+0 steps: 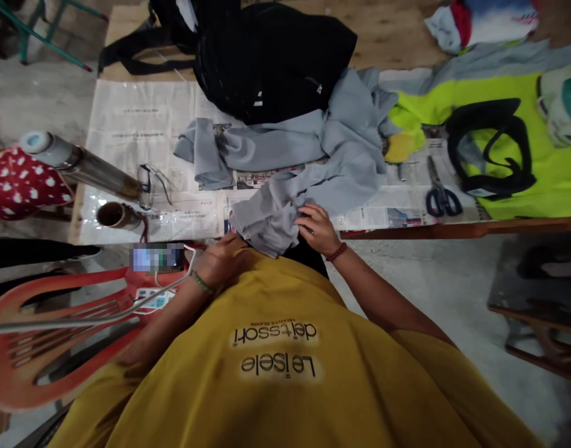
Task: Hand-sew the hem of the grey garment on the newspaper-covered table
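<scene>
A crumpled light-grey garment (346, 149) lies across the newspaper, one long part stretching left and another hanging over the table's front edge. My right hand (318, 230) grips this hanging part, fingers bent into its folds. At the table edge, my left hand (222, 260) is closed beside the garment's left end. Its fingertips are partly hidden, so what they hold cannot be made out. Scissors (441, 198) with dark handles lie to the right of the grey cloth. Behind it sits a black backpack (267, 62).
Newspaper (122, 137) covers the wooden table. At left are a steel flask (94, 171), eyeglasses (148, 186) and a brown cup (120, 216). Yellow-green cloth (504, 93) and a black strap loop (458, 152) lie right. An orange plastic chair (15, 305) stands below left, with a phone (157, 257).
</scene>
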The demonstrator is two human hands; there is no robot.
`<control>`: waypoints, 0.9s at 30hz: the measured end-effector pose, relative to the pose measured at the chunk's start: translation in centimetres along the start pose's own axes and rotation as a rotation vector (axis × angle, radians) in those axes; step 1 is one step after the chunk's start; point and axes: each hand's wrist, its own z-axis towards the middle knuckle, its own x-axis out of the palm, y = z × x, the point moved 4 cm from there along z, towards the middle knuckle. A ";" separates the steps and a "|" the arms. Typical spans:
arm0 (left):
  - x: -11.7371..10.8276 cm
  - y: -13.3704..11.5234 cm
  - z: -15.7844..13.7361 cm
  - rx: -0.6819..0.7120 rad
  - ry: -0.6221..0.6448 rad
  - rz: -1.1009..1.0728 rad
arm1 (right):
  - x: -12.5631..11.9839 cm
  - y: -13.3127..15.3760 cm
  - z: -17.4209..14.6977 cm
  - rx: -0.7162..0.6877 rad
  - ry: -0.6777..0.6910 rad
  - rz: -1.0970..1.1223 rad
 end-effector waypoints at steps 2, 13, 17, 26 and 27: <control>1.2 -1.2 2.2 0.064 0.055 -0.020 | 0.3 -0.5 0.9 0.059 -0.071 0.040; 3.5 -0.8 5.6 -0.015 0.223 0.210 | 1.1 -2.0 3.1 0.376 -0.191 0.268; 3.5 2.2 6.5 -0.078 0.050 0.051 | 1.6 -2.5 4.6 0.507 -0.185 0.422; 2.7 5.1 6.5 -0.032 -0.122 -0.160 | 0.5 -4.3 4.0 0.548 -0.213 0.485; 2.7 5.0 6.0 0.008 -0.125 -0.168 | 0.0 -4.8 3.4 0.555 -0.227 0.460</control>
